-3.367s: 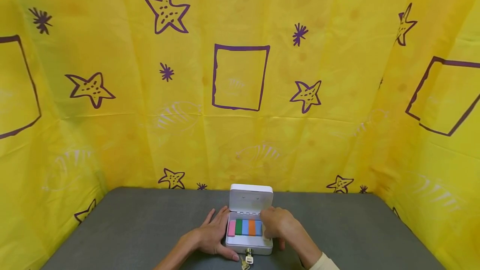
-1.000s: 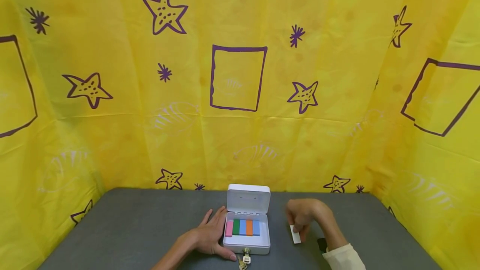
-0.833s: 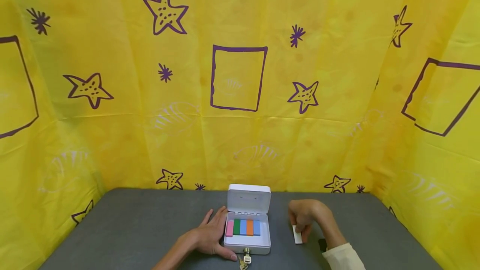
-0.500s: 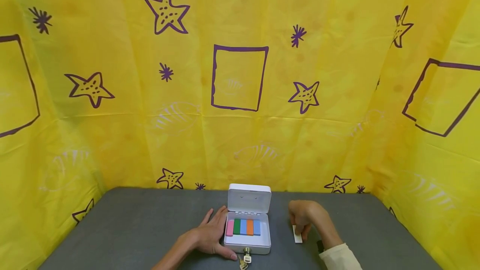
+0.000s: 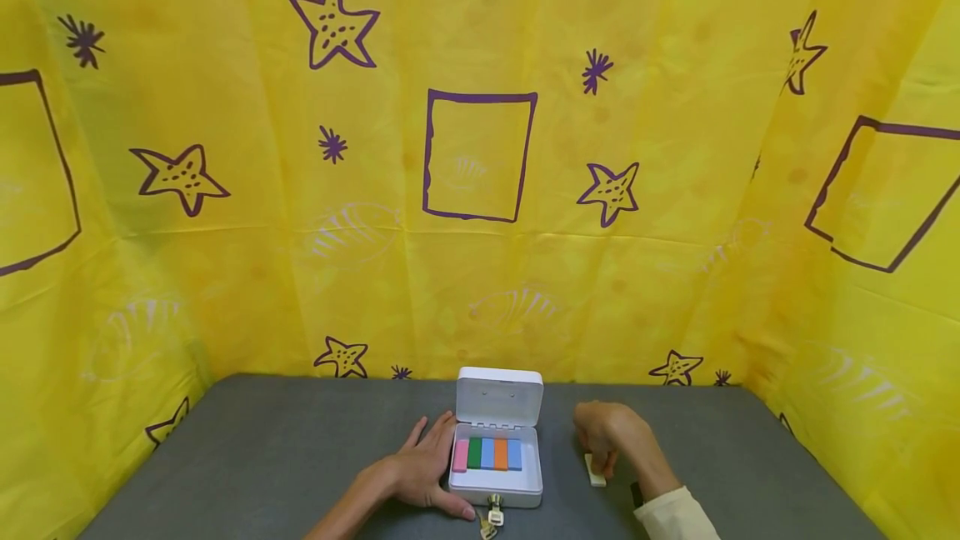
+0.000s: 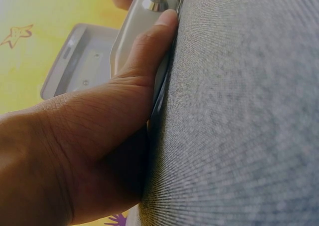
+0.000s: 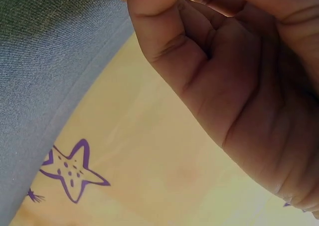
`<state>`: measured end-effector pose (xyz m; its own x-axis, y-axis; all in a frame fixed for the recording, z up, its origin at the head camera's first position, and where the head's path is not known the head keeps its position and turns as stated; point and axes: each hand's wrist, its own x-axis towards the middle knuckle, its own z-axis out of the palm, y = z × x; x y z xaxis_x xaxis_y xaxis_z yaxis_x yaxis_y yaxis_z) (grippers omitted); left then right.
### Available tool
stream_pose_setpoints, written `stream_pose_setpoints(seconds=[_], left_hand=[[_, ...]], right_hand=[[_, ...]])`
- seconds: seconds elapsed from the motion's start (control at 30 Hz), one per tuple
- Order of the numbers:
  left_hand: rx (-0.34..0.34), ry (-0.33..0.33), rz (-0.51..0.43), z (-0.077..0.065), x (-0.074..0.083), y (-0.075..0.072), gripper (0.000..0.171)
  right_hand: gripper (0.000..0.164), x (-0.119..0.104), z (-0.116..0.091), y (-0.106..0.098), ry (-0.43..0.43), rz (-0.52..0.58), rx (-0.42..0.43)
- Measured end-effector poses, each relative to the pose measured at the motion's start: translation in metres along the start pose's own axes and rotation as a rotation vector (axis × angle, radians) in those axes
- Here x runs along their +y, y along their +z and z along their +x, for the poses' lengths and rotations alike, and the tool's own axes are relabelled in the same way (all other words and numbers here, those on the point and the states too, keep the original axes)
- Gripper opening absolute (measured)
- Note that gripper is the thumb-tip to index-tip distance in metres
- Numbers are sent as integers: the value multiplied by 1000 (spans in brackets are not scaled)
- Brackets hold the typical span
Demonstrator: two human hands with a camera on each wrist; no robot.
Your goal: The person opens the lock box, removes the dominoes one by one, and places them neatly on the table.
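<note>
White block (image 5: 596,481), down at the worktop (image 5: 300,440) to the right of the open box (image 5: 525,501), is pinched in the right hand (image 5: 607,433). The left hand (image 5: 423,473), fingers spread, rests against the box's left side, gripping nothing.

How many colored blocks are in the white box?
5. From left to right, the white box holds a pink block, a green block, a blue block, an orange block and a second blue block, side by side. Any underneath would be hidden.
</note>
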<state>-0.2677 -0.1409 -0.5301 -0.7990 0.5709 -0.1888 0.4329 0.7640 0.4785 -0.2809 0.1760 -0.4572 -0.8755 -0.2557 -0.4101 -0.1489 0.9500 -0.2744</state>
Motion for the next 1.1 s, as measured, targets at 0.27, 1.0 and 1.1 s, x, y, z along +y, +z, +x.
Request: stream_pose_setpoints(seconds=[0.27, 1.0, 1.1], left_hand=[[17, 17, -13, 3, -6, 4, 132], [60, 59, -43, 11, -22, 15, 136], [63, 60, -42, 11, -23, 16, 136]], right_hand=[[27, -1, -2, 0, 11, 24, -13], [12, -47, -10, 2, -480, -97, 282], [13, -55, -9, 9, -464, -87, 301]])
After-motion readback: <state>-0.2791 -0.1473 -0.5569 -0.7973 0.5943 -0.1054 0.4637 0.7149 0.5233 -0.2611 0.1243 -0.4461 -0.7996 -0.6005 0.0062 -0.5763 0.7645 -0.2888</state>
